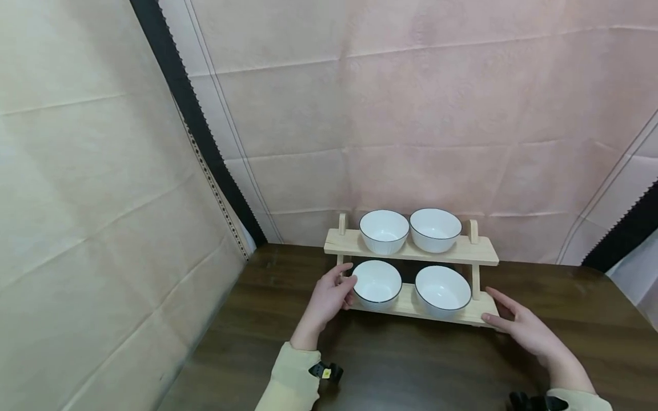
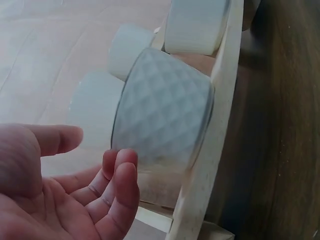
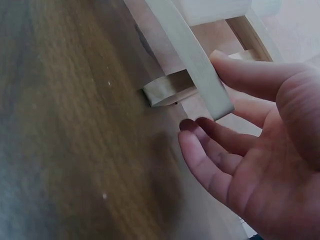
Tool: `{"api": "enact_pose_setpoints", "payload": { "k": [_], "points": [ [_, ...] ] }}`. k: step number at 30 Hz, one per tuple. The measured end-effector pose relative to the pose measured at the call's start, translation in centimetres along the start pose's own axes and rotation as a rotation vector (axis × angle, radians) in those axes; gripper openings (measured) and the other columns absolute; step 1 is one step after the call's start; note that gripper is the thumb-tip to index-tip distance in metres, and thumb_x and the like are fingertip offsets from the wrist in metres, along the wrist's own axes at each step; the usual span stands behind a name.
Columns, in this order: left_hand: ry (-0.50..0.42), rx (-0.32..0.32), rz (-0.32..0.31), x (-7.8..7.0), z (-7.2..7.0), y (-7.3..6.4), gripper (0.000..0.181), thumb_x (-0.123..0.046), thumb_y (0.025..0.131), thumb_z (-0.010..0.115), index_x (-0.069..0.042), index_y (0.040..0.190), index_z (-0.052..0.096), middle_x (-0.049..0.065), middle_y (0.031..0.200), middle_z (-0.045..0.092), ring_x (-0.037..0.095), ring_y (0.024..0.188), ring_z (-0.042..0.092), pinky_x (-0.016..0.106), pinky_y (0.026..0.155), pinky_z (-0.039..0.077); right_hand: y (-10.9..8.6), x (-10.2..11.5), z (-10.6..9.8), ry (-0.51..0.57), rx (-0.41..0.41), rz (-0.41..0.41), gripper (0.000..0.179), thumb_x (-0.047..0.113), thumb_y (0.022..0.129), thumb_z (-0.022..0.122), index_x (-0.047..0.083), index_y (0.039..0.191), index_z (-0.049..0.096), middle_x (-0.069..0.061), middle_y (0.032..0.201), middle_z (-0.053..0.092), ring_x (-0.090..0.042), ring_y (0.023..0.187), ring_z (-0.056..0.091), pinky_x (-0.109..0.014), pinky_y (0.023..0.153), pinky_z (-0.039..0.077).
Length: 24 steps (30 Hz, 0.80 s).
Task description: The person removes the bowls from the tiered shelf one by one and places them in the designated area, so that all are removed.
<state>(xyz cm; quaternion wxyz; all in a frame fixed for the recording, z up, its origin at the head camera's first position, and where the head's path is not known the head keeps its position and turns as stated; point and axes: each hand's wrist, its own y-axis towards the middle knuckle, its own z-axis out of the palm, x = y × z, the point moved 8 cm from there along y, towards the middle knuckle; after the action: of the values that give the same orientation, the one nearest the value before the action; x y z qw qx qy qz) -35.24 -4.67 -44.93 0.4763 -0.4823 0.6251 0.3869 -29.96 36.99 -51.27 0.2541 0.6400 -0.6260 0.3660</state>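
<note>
A two-tier wooden rack [image 1: 404,246] carries white bowls with dark rims. My left hand [image 1: 331,291] is beside the lower left bowl [image 1: 377,281], thumb and fingers loosely bent with nothing held. In the left wrist view, its fingertips [image 2: 127,172] come close to a bowl with a diamond-patterned side [image 2: 160,100]. My right hand [image 1: 529,331] holds the right end of the lower board, its thumb [image 3: 240,72] at the board's edge and other fingers curved around the end. The index fingertip is hidden behind the board [image 3: 200,70] in the right wrist view.
On the lower board, another bowl [image 1: 443,290] stands at the right. Two more bowls, left [image 1: 384,229] and right [image 1: 436,228], sit on the upper board. The rack stands on a dark wooden table [image 1: 411,365], near a pale creased fabric wall [image 1: 411,125]. Another fabric wall [image 1: 92,228] rises at left.
</note>
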Motion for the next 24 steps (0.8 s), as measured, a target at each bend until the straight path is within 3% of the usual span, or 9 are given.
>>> {"api": "enact_pose_setpoints", "payload": {
  "k": [3,8,14,24],
  "points": [
    [0.009,-0.006,-0.015,0.3,-0.2,0.2,0.055,-0.032,0.109,0.065,-0.01,0.158,0.054,0.012,0.089,0.069,0.015,0.067,0.063,0.024,0.064,0.057,0.2,-0.1,0.2,0.091,0.031,-0.005,0.087,0.033,0.111,0.064,-0.004,0.172,0.015,-0.046,0.17,0.021,-0.004,0.124,0.062,-0.019,0.089,0.061],
    [0.002,0.001,-0.013,0.9,-0.3,0.6,0.055,-0.029,0.108,0.067,-0.007,0.157,0.055,0.018,0.091,0.071,0.016,0.065,0.063,0.024,0.062,0.057,0.1,-0.4,0.4,0.189,0.044,-0.006,0.086,0.025,0.111,0.063,-0.007,0.171,0.011,-0.048,0.166,0.027,0.013,0.107,0.06,-0.021,0.089,0.062],
    [0.002,0.037,-0.008,1.3,0.6,1.0,0.058,-0.028,0.106,0.071,-0.005,0.157,0.054,0.011,0.085,0.069,0.015,0.063,0.063,0.023,0.06,0.057,-0.3,-0.9,0.1,0.212,0.051,-0.001,0.084,0.022,0.112,0.062,-0.01,0.17,0.009,-0.05,0.163,0.03,0.011,0.104,0.064,-0.023,0.089,0.063],
    [0.0,-0.003,-0.028,1.6,0.8,0.9,0.056,-0.023,0.106,0.069,-0.007,0.157,0.053,0.006,0.079,0.066,0.015,0.058,0.061,0.022,0.056,0.057,-0.1,-0.7,0.1,0.2,0.047,0.032,0.083,0.02,0.112,0.061,-0.009,0.17,0.008,-0.049,0.162,0.034,0.007,0.103,0.065,-0.027,0.088,0.065]
  ]
}}
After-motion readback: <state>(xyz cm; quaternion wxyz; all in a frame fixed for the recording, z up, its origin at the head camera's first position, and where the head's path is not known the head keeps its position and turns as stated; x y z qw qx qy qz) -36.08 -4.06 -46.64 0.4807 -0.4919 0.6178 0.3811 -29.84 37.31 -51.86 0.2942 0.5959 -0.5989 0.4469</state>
